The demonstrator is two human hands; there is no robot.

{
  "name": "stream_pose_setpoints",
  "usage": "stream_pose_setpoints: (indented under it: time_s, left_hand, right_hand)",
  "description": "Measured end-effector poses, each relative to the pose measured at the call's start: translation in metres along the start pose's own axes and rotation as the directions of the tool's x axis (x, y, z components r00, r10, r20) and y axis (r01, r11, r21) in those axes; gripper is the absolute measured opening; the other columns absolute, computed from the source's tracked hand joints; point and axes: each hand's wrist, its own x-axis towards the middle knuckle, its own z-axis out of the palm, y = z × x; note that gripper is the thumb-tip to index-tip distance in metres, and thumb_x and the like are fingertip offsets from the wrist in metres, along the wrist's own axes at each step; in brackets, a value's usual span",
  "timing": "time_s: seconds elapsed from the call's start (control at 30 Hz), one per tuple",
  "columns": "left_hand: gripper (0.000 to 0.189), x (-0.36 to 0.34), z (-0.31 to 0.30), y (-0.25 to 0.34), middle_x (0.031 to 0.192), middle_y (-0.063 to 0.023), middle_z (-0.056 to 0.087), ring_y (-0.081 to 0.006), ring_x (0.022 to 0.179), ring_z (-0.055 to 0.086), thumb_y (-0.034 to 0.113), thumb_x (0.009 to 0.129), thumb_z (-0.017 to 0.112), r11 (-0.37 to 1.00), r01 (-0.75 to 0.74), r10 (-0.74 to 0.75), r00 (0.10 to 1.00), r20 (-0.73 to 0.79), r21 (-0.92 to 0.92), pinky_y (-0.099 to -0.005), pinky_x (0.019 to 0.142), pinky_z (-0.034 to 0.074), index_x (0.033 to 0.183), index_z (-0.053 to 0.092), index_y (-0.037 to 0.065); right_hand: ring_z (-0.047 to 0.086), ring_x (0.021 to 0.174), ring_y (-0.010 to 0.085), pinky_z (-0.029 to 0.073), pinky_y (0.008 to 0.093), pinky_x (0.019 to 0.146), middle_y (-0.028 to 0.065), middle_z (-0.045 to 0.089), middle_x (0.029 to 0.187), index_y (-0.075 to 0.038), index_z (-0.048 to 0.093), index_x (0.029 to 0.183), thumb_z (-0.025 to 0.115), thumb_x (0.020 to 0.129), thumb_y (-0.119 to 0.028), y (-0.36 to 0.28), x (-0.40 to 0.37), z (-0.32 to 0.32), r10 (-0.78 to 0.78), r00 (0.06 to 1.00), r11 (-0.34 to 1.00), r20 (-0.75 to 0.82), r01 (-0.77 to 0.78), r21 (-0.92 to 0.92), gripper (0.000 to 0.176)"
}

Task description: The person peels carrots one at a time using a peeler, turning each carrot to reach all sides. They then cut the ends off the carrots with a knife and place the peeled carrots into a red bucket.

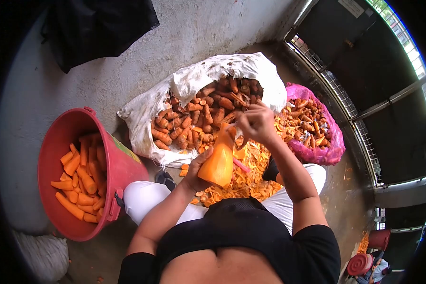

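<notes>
Reference landmark: the open white woven sack, filled with reddish-brown, soil-marked carrots. I hold the workpiece, a large, smooth, bright-orange peeled vegetable, in front of the sack's mouth, above the pile of thin orange peelings. Its broad end points down toward my body; its narrow end points up toward the sack.

Left hand: the fingers are partly open, wrapped around the side of the vegetable near its broad end, in firm contact. The vegetable lies against the palm side of the fingers. Right hand: the fingers are curled closed just beside the narrow end, in front of the sack's right-hand edge. I cannot tell whether they enclose a small tool.

A pink strip-like item lies on the peelings, in front of the sack. To the left of the sack, a red plastic bucket with side handles contains peeled orange carrots. To the right of the sack, a pink plastic bag contains carrot pieces and scraps. Above and left of the sack, a black cloth hangs against the grey wall. Well apart from the sack, at lower right, another person is positioned beside a red tub.
</notes>
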Motion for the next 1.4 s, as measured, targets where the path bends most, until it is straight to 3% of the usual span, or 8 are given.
stream_pose_setpoints:
  time_s: [0.13, 0.23, 0.33, 0.57, 0.73, 0.87, 1.2, 1.4]
  left_hand:
    - [0.054, 0.0, -0.005, 0.001, 0.107, -0.0274, 0.059, -0.0372, 0.092, 0.064, 0.042, 0.094, 0.048, 0.995, -0.005, 0.002, 1.0, 0.022, 0.097, -0.0465, 0.083, 0.052, 0.13, 0.044, 0.001]
    - [0.056, -0.005, -0.006, 0.005, 0.107, -0.0275, 0.058, -0.0376, 0.091, 0.064, 0.041, 0.093, 0.05, 0.971, 0.0, -0.022, 0.996, 0.089, 0.24, -0.0461, 0.083, 0.052, 0.132, 0.042, 0.001]
    - [0.055, -0.009, 0.011, 0.009, 0.109, -0.0234, 0.059, -0.0324, 0.095, 0.064, 0.041, 0.097, 0.044, 0.943, -0.038, 0.012, 0.997, 0.08, 0.33, -0.0441, 0.085, 0.053, 0.135, 0.04, 0.002]
    - [0.046, 0.008, 0.004, 0.01, 0.108, -0.0087, 0.063, -0.0204, 0.097, 0.063, 0.041, 0.097, 0.048, 0.966, -0.125, 0.178, 0.956, -0.234, 0.225, -0.036, 0.087, 0.052, 0.128, 0.048, 0.007]
    - [0.045, 0.005, 0.006, 0.014, 0.105, -0.0085, 0.063, -0.0198, 0.096, 0.063, 0.036, 0.09, 0.062, 0.968, -0.192, 0.228, 0.942, -0.248, 0.162, -0.0356, 0.086, 0.053, 0.122, 0.051, 0.005]
    - [0.051, 0.0, 0.02, 0.012, 0.105, -0.009, 0.062, -0.0205, 0.095, 0.064, 0.039, 0.089, 0.063, 0.973, -0.145, 0.182, 0.961, -0.209, 0.182, -0.0372, 0.086, 0.053, 0.123, 0.049, 0.005]
    - [0.048, -0.003, 0.013, 0.017, 0.104, -0.0073, 0.063, -0.0171, 0.088, 0.066, 0.049, 0.099, 0.037, 0.989, -0.099, 0.095, 0.995, 0.038, 0.108, -0.0344, 0.074, 0.057, 0.128, 0.047, 0.012]
    - [0.048, -0.009, 0.018, 0.008, 0.098, -0.009, 0.064, -0.0185, 0.083, 0.067, 0.047, 0.098, 0.042, 0.976, -0.054, 0.071, 0.995, -0.073, 0.212, -0.0338, 0.071, 0.057, 0.126, 0.047, 0.007]
  right_hand:
    - [0.035, 0.038, 0.0151, 0.038, 0.0327, 0.046, 0.0002, 0.043, 0.039, -0.012, 0.048, 0.042, 0.059, 0.077, -0.012, 0.019, 0.005, 0.013, -0.157, 0.987, 0.984, -0.04, 0.153, -0.088, 0.037]
    - [0.054, 0.041, 0.0154, 0.047, 0.0341, 0.049, 0.0025, 0.047, 0.039, -0.015, 0.054, 0.043, 0.054, 0.088, -0.032, 0.09, 0.004, 0.007, 0.224, 0.974, 0.63, -0.038, -0.175, -0.757, 0.049]
    - [0.062, 0.054, 0.0288, 0.049, 0.0417, 0.06, 0.0122, 0.063, 0.058, -0.007, 0.07, 0.064, 0.046, 0.089, -0.047, 0.136, -0.024, -0.013, 0.747, 0.635, 0.445, -0.196, -0.697, -0.562, 0.053]
    - [0.037, 0.04, 0.0068, 0.026, 0.0247, 0.04, -0.0019, 0.046, 0.048, -0.01, 0.055, 0.058, 0.052, 0.095, -0.041, 0.067, -0.072, 0.001, 0.901, 0.31, 0.24, 0.303, -0.939, 0.246, 0.049]
    - [0.042, 0.033, 0.0057, 0.027, 0.0203, 0.032, 0.001, 0.056, 0.052, -0.008, 0.06, 0.056, 0.054, 0.096, -0.037, 0.012, -0.072, 0.01, 0.585, 0.733, 0.467, 0.347, -0.654, 0.595, 0.05]
    - [0.046, 0.051, 0.0107, 0.04, 0.03, 0.061, -0.0009, 0.052, 0.048, -0.011, 0.064, 0.054, 0.057, 0.092, -0.032, -0.03, -0.035, -0.007, 0.217, 0.948, 0.912, 0.232, -0.281, 0.297, 0.044]
    - [0.042, 0.045, 0.0187, 0.037, 0.0333, 0.053, 0.0003, 0.047, 0.044, -0.011, 0.048, 0.043, 0.062, 0.076, -0.016, -0.061, 0.005, 0.002, -0.291, 0.937, 0.953, 0.192, 0.265, 0.15, 0.037]
    - [0.046, 0.039, 0.0126, 0.046, 0.0344, 0.056, -0.0038, 0.05, 0.04, -0.017, 0.062, 0.046, 0.06, 0.083, -0.022, 0.041, 0.026, 0.015, -0.069, 0.998, 0.908, -0.003, 0.062, -0.414, 0.037]
